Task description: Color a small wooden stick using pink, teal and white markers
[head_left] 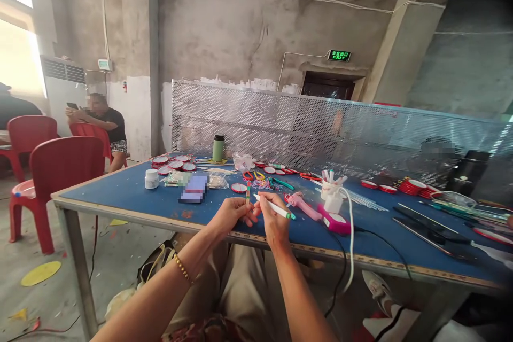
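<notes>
Above the table's near edge, my left hand (235, 210) pinches a thin upright stick (248, 191) with coloured bands of green, red and orange. My right hand (276, 224) is closed around a white marker pen (276, 206) with a green end. The pen's tip points left, close to the stick; whether they touch, I cannot tell. Beyond my hands lie pliers with teal handles (282, 184) and a heap of small coloured pieces (262, 184). A round white disc with a red rim (239, 188) rests just behind the stick.
On the blue table (132, 200) stand a white jar (151, 179), a green bottle (218, 148) and a cup of markers (333, 184). A pink glue gun (305, 206), a white cable (351, 240) and phones (430, 235) lie right. A perforated metal screen (256, 117) borders the back.
</notes>
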{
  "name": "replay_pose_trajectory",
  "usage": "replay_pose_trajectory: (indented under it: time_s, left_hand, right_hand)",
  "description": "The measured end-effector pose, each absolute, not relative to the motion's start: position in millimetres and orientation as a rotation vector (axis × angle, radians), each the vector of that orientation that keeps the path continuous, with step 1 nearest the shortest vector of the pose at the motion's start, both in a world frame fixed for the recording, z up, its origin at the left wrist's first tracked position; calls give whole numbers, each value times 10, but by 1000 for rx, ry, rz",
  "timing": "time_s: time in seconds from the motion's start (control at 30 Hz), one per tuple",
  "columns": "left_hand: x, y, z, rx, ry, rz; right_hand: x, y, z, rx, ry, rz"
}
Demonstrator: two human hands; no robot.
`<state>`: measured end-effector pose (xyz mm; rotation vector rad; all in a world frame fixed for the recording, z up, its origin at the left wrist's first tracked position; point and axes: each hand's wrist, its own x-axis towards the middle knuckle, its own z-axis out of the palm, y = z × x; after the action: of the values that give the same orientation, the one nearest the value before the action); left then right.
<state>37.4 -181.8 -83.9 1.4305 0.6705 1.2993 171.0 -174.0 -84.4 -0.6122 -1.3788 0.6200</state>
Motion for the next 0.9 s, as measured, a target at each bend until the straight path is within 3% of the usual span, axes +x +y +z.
replay_pose_trajectory:
  time_s: [0.2,0.47,0.9]
  left_hand:
    - [370,-1841,-822,1445,673,1319]
    - [392,-1815,-870,1466,710,1336]
    - [365,-1847,-850,1538,644,1244]
  right_hand:
    - [1736,-1737,-847,-605,-1404,673]
    - [1705,-1803,-894,-636,-1445,451]
    - [1760,-1842,-909,-659,-1494,379]
